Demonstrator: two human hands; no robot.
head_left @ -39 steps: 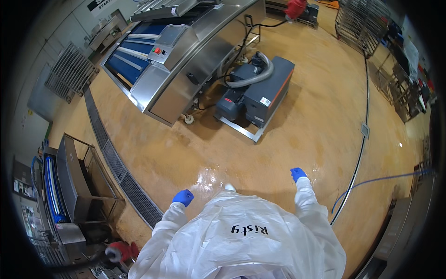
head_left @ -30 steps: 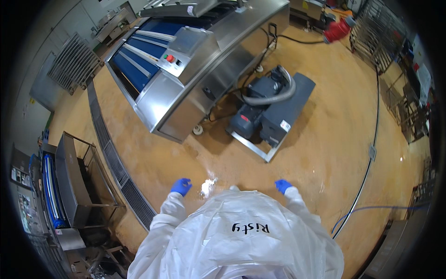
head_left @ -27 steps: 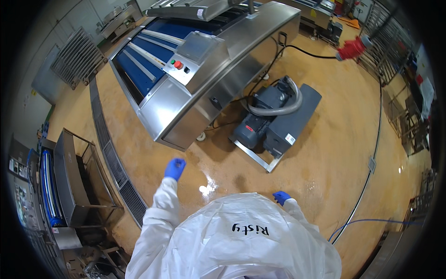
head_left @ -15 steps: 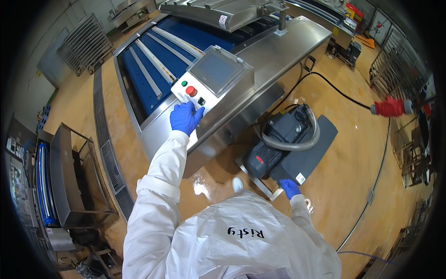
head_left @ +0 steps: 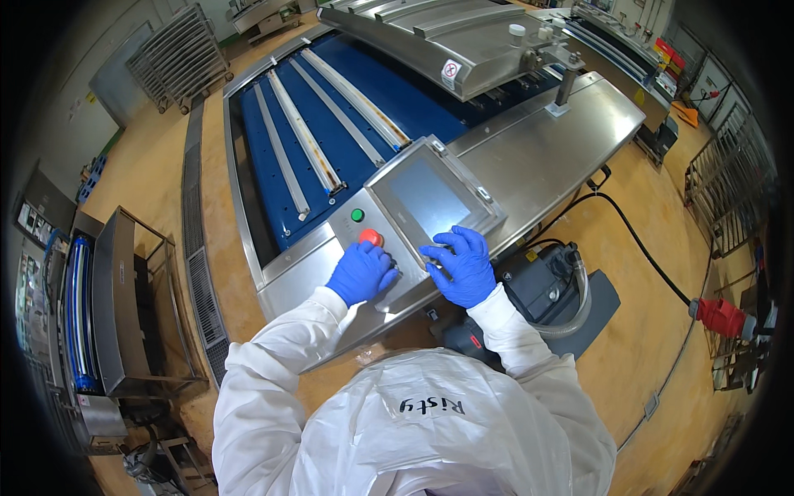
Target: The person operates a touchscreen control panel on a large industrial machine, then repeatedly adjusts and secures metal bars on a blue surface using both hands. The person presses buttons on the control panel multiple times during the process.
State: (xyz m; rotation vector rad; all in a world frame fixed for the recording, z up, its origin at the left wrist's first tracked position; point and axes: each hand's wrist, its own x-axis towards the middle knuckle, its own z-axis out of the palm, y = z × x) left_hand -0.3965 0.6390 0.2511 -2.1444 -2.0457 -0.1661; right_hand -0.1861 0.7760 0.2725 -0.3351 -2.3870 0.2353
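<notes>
My left hand (head_left: 359, 273), in a blue glove, has its fingers curled over the control panel just below the red mushroom button (head_left: 372, 236); what lies under them is hidden. Above it is a green button (head_left: 357, 215). My right hand (head_left: 463, 266), also gloved, is open, fingers bent and apart, on the lower edge of the touchscreen (head_left: 422, 188). The steel machine (head_left: 546, 149) carrying this panel has a blue bed (head_left: 339, 139) with metal bars, and a raised lid (head_left: 430, 41).
A grey pump (head_left: 538, 289) sits beside the machine at right. A black cable with a red plug (head_left: 718, 318) hangs farther right. A steel roller machine (head_left: 116, 306) and a floor drain (head_left: 198, 273) lie left. Racks (head_left: 719, 186) stand at the right and back left.
I have moved closer to the machine. Both hands have risen from low down to the control panel, the left one first, the right one now beside it at the screen.
</notes>
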